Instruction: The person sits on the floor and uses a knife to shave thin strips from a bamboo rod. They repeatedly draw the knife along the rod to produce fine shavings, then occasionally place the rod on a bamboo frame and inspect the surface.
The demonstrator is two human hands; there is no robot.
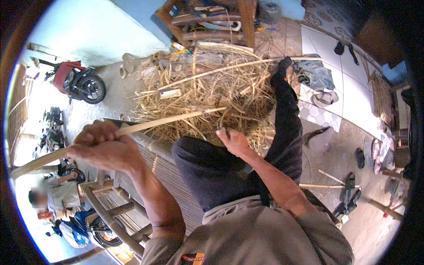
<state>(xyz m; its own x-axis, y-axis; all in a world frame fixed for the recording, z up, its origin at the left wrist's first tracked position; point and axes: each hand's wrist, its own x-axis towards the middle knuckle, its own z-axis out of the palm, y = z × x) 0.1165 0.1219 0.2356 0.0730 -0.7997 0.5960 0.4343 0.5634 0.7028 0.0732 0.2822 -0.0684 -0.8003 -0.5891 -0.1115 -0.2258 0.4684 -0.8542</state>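
Observation:
My left hand [106, 148] is closed around a long pale bamboo strip [172, 118], with its palm side turned up. The strip slants from the far left rim up to the right, and its tip lies over a heap of shavings [198, 95]. Just below that tip, my right hand [235, 143] is closed on a small dark tool, which looks like a knife; its blade is hard to make out against the shavings. A second long strip [221, 68] lies across the heap, beyond the one I hold.
I sit on a bamboo bench [163, 194] with slats. A wooden rack [212, 26] stands behind the heap. Motorbikes [84, 84] and a person [62, 194] are at left. On the right are a tiled step [353, 84], folded jeans [316, 73] and sandals [349, 194].

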